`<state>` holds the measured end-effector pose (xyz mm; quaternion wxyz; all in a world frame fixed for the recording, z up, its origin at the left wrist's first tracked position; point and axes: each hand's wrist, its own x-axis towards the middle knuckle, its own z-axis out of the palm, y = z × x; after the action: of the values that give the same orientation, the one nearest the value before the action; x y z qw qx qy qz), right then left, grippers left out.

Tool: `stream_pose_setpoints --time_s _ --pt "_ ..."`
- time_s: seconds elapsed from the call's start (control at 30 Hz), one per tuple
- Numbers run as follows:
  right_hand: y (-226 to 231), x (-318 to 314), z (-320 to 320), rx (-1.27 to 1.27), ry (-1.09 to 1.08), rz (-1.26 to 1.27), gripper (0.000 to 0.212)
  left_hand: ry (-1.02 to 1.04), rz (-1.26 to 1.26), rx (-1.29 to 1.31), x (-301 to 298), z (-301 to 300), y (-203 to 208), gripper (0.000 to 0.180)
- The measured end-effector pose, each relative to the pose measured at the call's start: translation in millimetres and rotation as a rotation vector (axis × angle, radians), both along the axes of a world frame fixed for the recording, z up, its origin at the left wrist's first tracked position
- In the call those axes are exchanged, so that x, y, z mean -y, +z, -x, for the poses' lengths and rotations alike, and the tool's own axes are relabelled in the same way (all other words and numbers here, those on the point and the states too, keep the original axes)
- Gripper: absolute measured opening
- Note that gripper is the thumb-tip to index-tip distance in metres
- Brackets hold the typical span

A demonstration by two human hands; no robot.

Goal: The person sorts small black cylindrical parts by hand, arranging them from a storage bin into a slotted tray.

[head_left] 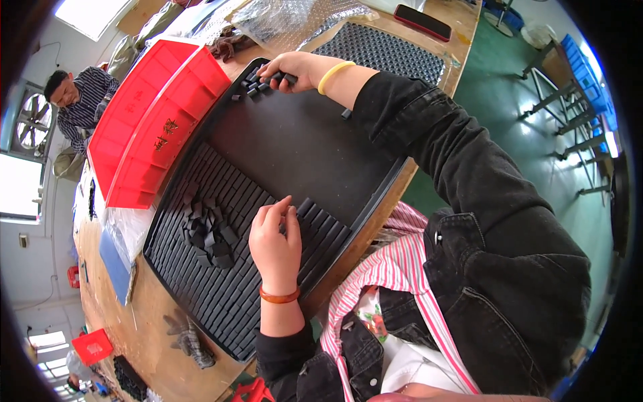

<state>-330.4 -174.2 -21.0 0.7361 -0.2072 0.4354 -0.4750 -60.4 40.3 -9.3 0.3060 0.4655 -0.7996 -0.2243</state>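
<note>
A large black tray [295, 141] lies at a slant on the table before me. Its near left part is filled with tight rows of short black cylindrical pieces [201, 295]. My left hand [274, 244] rests over the end of these rows, thumb and fingertips apart, with no piece visible between them. At the far end of the tray my right hand [295, 70] is closed around several black pieces [284, 80], partly hidden by the fingers. Loose pieces [251, 90] lie by its fingertips. A heap of loose black pieces [211, 234] sits on top of the rows.
Red plastic bins [157, 127] stand along the tray's left edge. Beyond the tray are a dotted dark sheet [382, 50], bubble wrap [288, 23] and a phone [422, 23]. A grey glove [192, 342] lies near left. Another person [84, 100] is across the table.
</note>
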Motion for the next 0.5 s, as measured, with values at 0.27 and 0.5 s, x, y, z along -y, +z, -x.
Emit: stream_pose_setpoints --time_s 0.27,0.5 --pt "-18 9 -4 -0.894 0.128 0.096 0.018 0.009 -0.031 -0.012 0 1 -2 0.013" --pt "-22 6 -3 -1.123 0.202 0.259 0.021 -0.002 -0.022 0.005 -1 -1 -2 0.013"
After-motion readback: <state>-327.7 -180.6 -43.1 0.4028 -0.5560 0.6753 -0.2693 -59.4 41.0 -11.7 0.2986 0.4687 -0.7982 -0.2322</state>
